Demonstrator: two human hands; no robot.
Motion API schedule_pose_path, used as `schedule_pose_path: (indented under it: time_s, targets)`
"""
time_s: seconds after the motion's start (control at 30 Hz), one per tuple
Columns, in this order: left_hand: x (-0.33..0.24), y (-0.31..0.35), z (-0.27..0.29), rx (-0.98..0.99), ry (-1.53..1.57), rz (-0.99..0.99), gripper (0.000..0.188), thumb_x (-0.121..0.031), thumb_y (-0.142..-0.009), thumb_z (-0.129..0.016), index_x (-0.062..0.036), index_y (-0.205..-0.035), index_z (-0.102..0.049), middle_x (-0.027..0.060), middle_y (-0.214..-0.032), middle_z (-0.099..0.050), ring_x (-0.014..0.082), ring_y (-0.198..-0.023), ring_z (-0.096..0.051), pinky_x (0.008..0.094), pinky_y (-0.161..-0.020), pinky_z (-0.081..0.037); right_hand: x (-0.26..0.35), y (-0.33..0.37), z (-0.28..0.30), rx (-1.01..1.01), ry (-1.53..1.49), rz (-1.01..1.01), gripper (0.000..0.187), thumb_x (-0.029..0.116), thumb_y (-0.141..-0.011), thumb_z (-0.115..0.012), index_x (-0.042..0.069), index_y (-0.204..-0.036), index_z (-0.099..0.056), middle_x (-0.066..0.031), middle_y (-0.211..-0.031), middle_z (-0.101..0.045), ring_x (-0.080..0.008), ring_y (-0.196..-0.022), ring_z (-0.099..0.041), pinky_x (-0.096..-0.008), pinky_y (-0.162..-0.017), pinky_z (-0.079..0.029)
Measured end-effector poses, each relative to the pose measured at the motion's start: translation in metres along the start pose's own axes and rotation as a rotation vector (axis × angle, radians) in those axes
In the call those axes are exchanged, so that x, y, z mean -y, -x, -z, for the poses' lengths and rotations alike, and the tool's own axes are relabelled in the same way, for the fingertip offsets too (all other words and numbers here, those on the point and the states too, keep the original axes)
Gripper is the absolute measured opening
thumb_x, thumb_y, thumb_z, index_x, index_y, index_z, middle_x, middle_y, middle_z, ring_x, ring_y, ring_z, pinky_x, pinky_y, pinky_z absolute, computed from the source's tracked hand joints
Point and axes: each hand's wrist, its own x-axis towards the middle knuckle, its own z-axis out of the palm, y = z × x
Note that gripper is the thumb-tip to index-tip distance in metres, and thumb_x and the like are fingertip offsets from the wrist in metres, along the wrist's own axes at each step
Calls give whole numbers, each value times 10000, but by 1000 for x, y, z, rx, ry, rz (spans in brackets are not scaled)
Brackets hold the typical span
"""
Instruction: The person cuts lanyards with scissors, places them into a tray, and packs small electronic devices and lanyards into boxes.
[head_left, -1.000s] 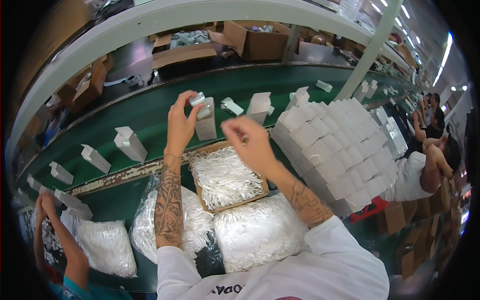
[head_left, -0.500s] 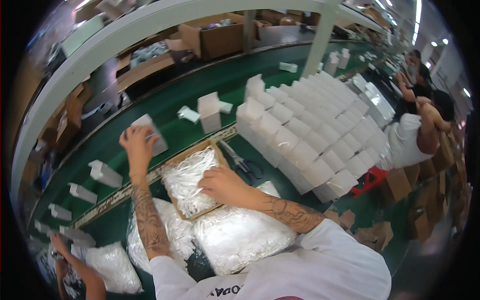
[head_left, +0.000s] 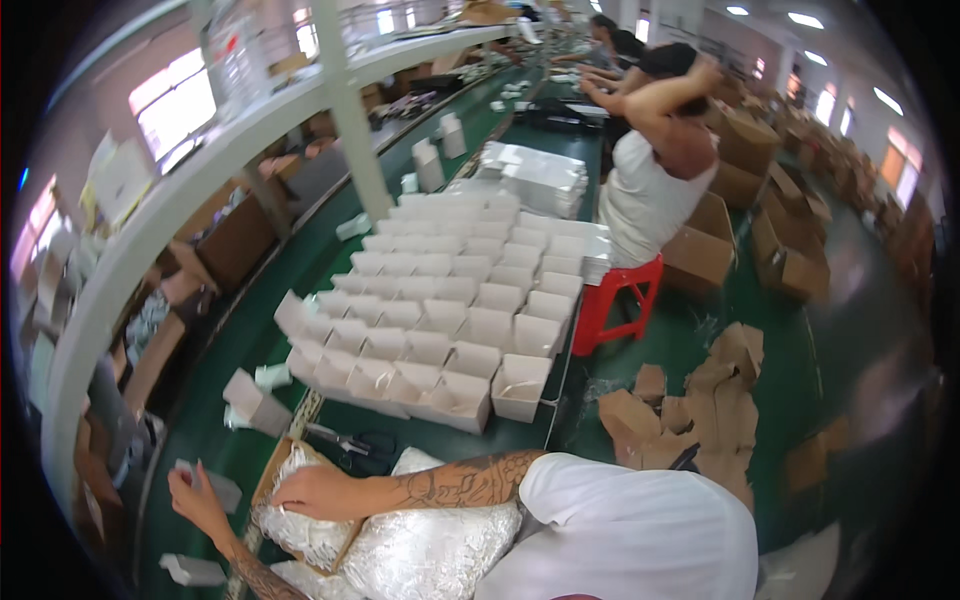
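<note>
My left hand [head_left: 200, 508], at the lower left, has its fingers around the near end of a small white carton [head_left: 226, 492] on the green conveyor. My right hand [head_left: 318, 492] reaches into an open cardboard box [head_left: 347, 546] full of bundled white cables [head_left: 300, 532]; its fingers are curled onto the cables, and their tips are partly hidden. Against this box lies a clear plastic bag [head_left: 430, 540] of white items, under my right forearm. Dark-handled scissors [head_left: 365, 447] rest just beyond the box.
Rows of open white cartons [head_left: 430, 325] stand ahead. Another white carton [head_left: 258, 402] is on the belt [head_left: 330, 270]. A pale post [head_left: 350, 120] rises beside it. To the right are a person [head_left: 660, 170] on a red stool [head_left: 615, 305] and torn cardboard [head_left: 700, 410].
The view has swung to the right, so the carton rows now fill the middle. My left hand stays at a carton and my right hand stays in the cable box. The seated person's arm is raised.
</note>
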Motion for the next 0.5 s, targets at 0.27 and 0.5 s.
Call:
schedule_pose_path:
  time_s: [0.27,0.5]
  targets:
    - [-2,0,-26,-213,140,-284,278,-107,-1002,-589,-2,-1259,-575,191,-1203,-617,403,-1163,-578,474,-954,-461,-6,-5,-18,-169,-341,94,153,80,-978,-585,-32,-1040,-668,-161,-928,-661,-349,-873,-652,-419,-780,-506]
    - [-13,-25,-81,456,119,-462,592,65,-884,-547,-2,-1464,-447,234,-1469,-481,433,-1340,-466,529,-1094,-386,4,-4,-15,31,-536,-109,263,74,-1033,-532,-28,-1246,-649,-157,-983,-664,-297,-913,-629,-391,-843,-492]
